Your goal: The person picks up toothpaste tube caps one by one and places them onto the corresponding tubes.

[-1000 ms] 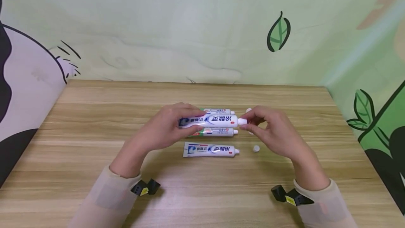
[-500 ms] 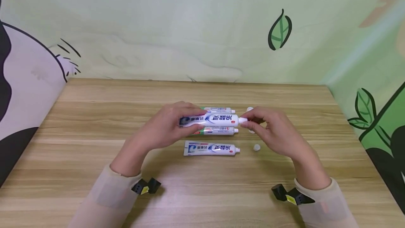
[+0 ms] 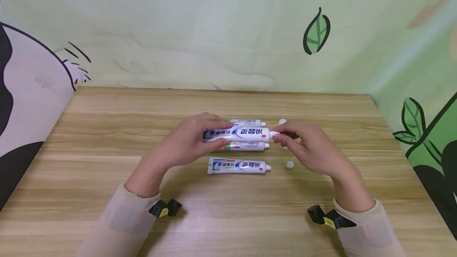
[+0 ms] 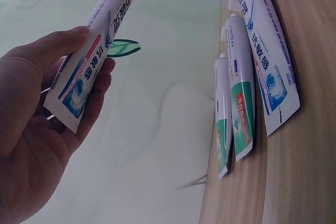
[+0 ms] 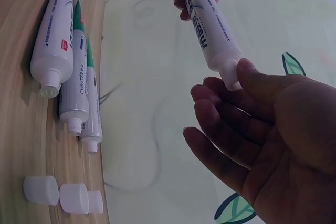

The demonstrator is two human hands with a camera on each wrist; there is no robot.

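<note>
1. Little had been changed over the last second: the white-and-blue soft toothpaste tube (image 3: 247, 133) was kept raised in the left hand (image 3: 185, 142), and its small white plastic cap (image 5: 229, 74) was kept between fingers of the right hand (image 3: 310, 148). No gap between cap and tube was shown, so the cap was judged to be seated; whether it was being turned could not be told.
2. The tube was held above the wood-grain table (image 3: 107, 162), seen from the head over two green-and-white toothpaste tubes (image 3: 247, 146), with a matching uncapped white-and-blue tube (image 3: 237, 165) laid nearer the person.
3. Its long axis was run left to right, roughly parallel to the table's back edge; the cap end was pointed right, the flat end left.
4. The tube was gripped by the left fingers; the cap was narrowly pinched by right thumb and index.
</note>
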